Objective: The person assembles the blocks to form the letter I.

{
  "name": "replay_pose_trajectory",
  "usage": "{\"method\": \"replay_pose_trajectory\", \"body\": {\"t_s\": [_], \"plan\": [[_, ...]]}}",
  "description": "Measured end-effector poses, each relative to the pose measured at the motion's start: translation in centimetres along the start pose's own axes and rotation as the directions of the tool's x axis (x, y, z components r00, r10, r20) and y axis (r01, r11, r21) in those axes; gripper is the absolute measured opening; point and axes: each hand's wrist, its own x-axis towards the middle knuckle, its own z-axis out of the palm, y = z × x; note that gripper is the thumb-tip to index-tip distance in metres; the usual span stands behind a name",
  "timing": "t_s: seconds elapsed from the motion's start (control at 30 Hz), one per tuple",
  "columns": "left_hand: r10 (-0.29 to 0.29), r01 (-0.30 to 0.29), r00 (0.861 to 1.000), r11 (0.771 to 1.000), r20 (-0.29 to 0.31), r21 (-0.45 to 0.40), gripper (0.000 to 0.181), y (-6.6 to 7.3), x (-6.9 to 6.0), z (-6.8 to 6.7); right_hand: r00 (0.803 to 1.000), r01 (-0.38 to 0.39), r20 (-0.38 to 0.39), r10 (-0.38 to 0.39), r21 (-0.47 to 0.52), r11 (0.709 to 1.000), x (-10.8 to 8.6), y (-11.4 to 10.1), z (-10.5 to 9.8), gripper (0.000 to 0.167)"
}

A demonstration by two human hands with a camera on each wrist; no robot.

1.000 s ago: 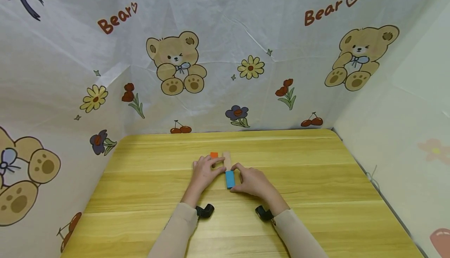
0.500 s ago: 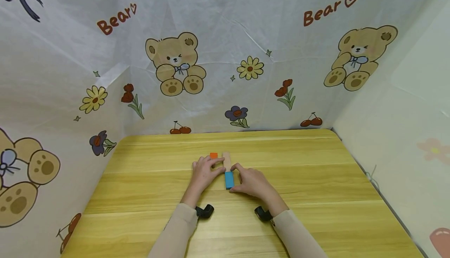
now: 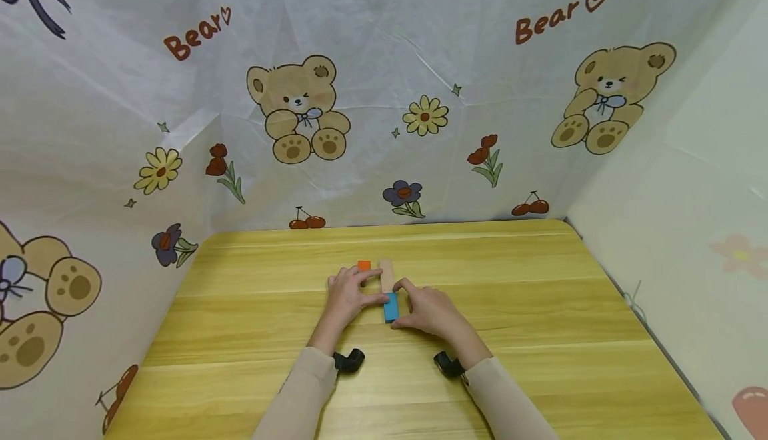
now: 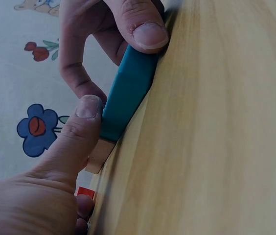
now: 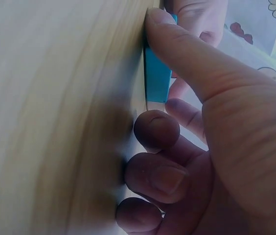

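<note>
A blue rectangular block (image 3: 391,312) lies on the table, end to end with a plain wooden block (image 3: 387,277) beyond it. My right hand (image 3: 433,311) holds the blue block lengthwise, thumb at its near end and index finger by its far end. From the other side my left hand (image 3: 347,295) reaches in with its thumb on the blue block near the joint and its index finger at the wooden block. In the left wrist view the blue block (image 4: 128,90) hides most of the wooden one (image 4: 98,155). An orange block (image 3: 364,265) sits just past the left fingers, partly covered.
The wood-grain table (image 3: 510,280) reaches back to a white cloth (image 3: 372,93) printed with bears and flowers. More pale cloth hangs at the left and right sides. A black wrist camera (image 3: 350,361) sits on the left wrist, another (image 3: 450,364) on the right.
My left thumb has shifted from beside the wooden block onto the blue block's far part. The right hand keeps its hold, and the blocks stay nearly where they were.
</note>
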Motion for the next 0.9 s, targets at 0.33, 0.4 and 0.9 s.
{"method": "replay_pose_trajectory", "body": {"t_s": [0.33, 0.4, 0.9], "plan": [[0.004, -0.004, 1.000, 1.000, -0.007, 0.014, 0.072, 0.04, -0.01, 0.00, 1.000, -0.003, 0.017, 0.003, 0.021, 1.000, 0.04, 0.12, -0.14, 0.069], [0.005, -0.005, 1.000, 1.000, -0.007, 0.011, 0.071, 0.04, 0.01, -0.02, 1.000, -0.003, 0.021, 0.002, 0.034, 0.999, 0.06, 0.23, -0.11, 0.065], [0.009, -0.010, 1.000, 1.000, 0.009, 0.012, 0.074, -0.05, -0.13, 0.06, 1.000, 0.010, 0.007, -0.010, 0.035, 0.999, 0.05, 0.34, 0.09, 0.058]]}}
